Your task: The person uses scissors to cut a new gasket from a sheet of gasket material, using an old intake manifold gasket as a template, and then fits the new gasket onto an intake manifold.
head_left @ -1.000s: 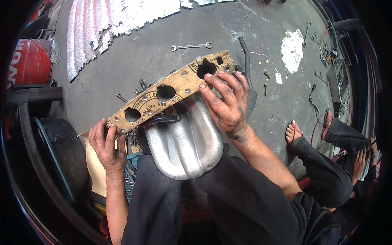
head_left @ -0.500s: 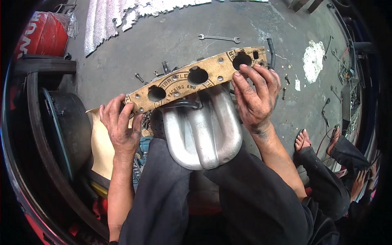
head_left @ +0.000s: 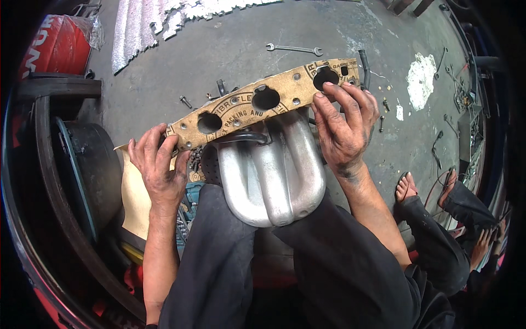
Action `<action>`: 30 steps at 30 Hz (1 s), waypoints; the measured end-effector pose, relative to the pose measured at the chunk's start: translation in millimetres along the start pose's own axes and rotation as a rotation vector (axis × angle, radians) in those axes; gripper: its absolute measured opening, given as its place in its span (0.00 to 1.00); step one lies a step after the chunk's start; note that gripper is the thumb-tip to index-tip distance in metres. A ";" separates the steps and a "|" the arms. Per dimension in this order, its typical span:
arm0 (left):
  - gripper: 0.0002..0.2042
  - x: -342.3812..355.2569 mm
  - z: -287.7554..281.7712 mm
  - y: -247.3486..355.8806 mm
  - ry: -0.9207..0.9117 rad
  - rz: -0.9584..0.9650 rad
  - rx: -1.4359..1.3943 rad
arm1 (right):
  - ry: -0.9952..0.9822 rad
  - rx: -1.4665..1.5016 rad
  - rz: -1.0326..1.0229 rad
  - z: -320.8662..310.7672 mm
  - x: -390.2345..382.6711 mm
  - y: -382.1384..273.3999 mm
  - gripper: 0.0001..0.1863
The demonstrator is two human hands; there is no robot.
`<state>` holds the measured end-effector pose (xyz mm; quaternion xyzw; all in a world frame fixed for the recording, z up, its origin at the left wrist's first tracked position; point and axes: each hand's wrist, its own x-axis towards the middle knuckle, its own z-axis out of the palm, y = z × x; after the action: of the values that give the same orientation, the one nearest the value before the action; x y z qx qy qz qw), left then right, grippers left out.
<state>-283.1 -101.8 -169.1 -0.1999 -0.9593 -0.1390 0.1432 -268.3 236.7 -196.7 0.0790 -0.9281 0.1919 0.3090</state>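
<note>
A long tan paper gasket (head_left: 244, 112) with three large round holes and several small bolt holes lies across the flange of a silver intake manifold (head_left: 274, 186). The manifold's curved pipes rest between my thighs, and a black hose crosses near its top. At the gasket's left end, my left hand (head_left: 159, 159) grips the edge with fingertips on top and thumb below. My right hand (head_left: 345, 123) holds the right end, its fingertips beside the rightmost large hole. Most of the flange is hidden under the gasket.
An open-end wrench (head_left: 294, 50) lies on the floor ahead, near a torn silver sheet (head_left: 137, 38). Loose bolts (head_left: 186, 102) are scattered about. A dark metal frame (head_left: 60, 164) stands at left, beside a tan sheet (head_left: 135, 200). Another person's foot (head_left: 406, 187) shows at right.
The gasket's right end has shifted slightly upward and to the right, with my right hand moving along. My left hand has moved a little left and stays on its end.
</note>
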 end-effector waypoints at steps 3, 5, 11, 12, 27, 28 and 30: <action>0.23 -1.3 -0.5 -0.6 0.006 -0.009 0.004 | 0.006 0.013 -0.001 2.4 0.2 -1.5 0.17; 0.23 -1.8 -0.6 0.2 0.004 -0.017 0.016 | 0.008 0.016 -0.001 3.8 -0.2 -1.6 0.17; 0.23 0.2 -1.3 1.4 -0.015 -0.023 0.039 | 0.006 0.040 0.024 1.4 4.0 -6.2 0.14; 0.23 0.5 -2.0 1.4 -0.015 -0.020 0.037 | 0.009 0.046 0.028 2.0 4.2 -6.4 0.14; 0.25 2.9 -5.1 -0.1 -0.051 -0.005 0.053 | 0.013 0.034 0.010 -0.9 5.3 -4.4 0.13; 0.25 3.0 -4.9 0.0 -0.052 -0.005 0.054 | 0.013 0.034 0.010 -0.7 4.9 -3.6 0.13; 0.26 3.2 -4.4 0.5 -0.047 0.003 0.057 | 0.019 0.041 -0.002 -0.7 4.0 -2.0 0.13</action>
<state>-284.7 -101.7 -163.9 -0.2004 -0.9656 -0.1068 0.1266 -270.6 235.0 -193.2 0.0843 -0.9209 0.2114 0.3164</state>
